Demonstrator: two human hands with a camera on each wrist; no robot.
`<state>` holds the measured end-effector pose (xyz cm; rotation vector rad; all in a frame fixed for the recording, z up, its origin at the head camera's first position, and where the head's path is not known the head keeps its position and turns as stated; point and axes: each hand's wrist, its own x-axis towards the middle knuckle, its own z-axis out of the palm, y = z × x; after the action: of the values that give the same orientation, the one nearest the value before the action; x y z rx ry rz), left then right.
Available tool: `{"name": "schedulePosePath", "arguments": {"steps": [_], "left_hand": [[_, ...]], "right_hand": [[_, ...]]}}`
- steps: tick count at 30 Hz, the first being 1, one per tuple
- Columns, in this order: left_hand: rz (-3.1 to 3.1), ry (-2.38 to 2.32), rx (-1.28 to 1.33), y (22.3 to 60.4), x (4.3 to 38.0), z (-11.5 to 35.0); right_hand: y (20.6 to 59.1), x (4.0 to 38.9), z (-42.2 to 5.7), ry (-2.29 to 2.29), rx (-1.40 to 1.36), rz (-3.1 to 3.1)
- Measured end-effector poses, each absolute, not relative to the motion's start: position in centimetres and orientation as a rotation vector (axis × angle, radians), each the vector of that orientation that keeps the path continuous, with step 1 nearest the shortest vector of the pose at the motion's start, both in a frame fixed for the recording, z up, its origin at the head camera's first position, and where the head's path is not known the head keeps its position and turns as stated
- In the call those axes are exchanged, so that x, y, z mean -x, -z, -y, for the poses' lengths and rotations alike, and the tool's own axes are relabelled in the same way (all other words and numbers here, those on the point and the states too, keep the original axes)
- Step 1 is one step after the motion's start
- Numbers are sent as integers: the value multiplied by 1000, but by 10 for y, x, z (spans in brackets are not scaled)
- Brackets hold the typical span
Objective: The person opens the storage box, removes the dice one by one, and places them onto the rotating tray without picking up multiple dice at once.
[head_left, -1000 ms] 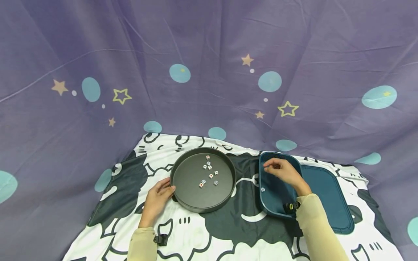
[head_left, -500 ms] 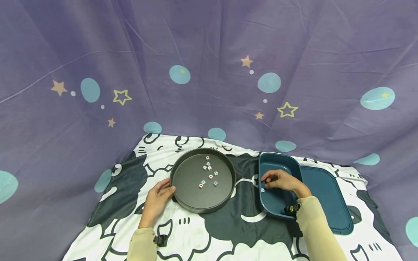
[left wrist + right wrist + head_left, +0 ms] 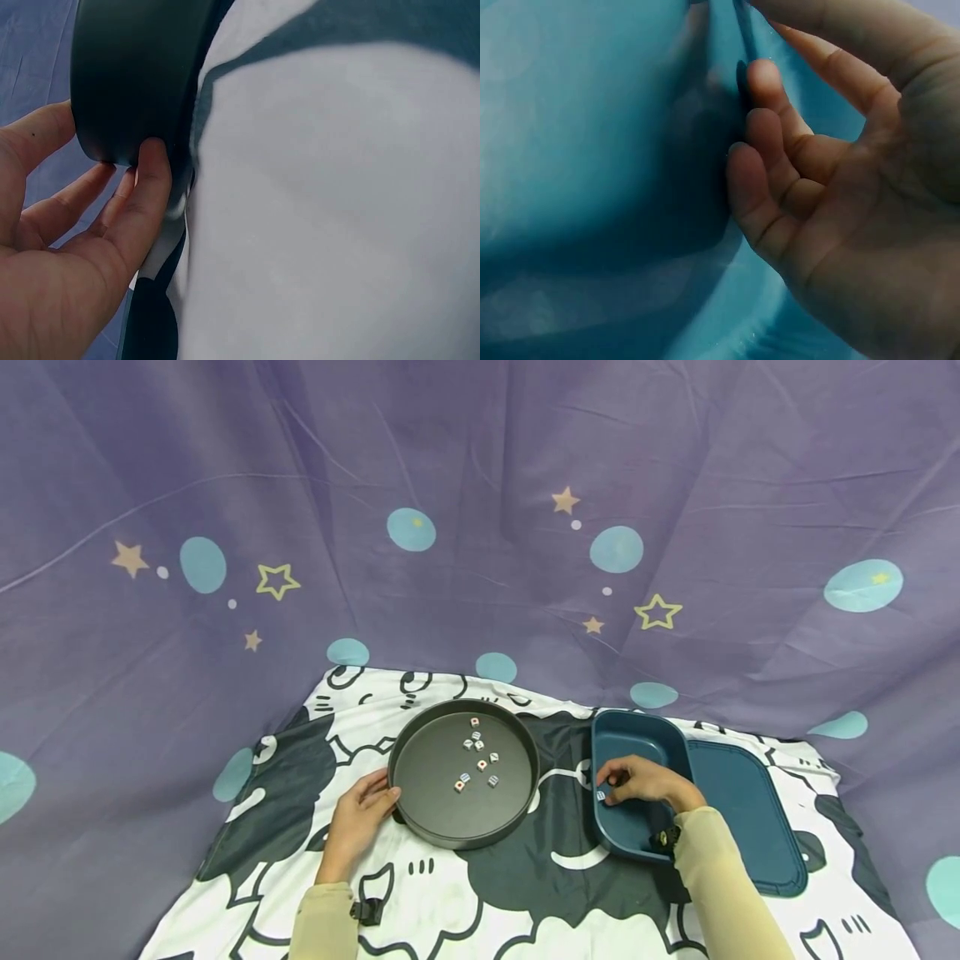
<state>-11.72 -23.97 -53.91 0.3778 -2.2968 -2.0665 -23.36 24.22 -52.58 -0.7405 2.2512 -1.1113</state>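
A round dark grey pan (image 3: pixel 420 814) holds several small white dice (image 3: pixel 482 766), some with red pips. My left hand (image 3: pixel 356 822) grips the pan's left side; in the left wrist view, thumb and fingers (image 3: pixel 150 180) touch its outer wall. Inside the blue rectangular container (image 3: pixel 626 842), my right hand (image 3: pixel 648 781) reaches to the left wall. Its thumb and index finger pinch a white die (image 3: pixel 601 796) there. The right wrist view shows the other fingers (image 3: pixel 750 180) curled near the blue wall, with the die hidden.
A flat blue lid (image 3: pixel 750 818) lies right of the container, partly beneath or against its edge. The black-and-white patterned cloth (image 3: pixel 420 902) covers the table. A purple curtain (image 3: pixel 480 460) with stars hangs behind.
My right hand has moved down and toward the near left of the container, its fingertips closing on the die. My left hand stays on the pan.
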Motion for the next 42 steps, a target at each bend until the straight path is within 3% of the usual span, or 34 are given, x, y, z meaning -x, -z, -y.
{"name": "schedulePosePath", "arguments": {"steps": [20, 42], "left_hand": [[2283, 2079, -386, 536, 117, 238], [2276, 2105, -375, 537, 116, 238]], "right_hand": [[531, 238, -238, 1112, 769, -2257], [498, 229, -240, 1247, 781, -2318]]}}
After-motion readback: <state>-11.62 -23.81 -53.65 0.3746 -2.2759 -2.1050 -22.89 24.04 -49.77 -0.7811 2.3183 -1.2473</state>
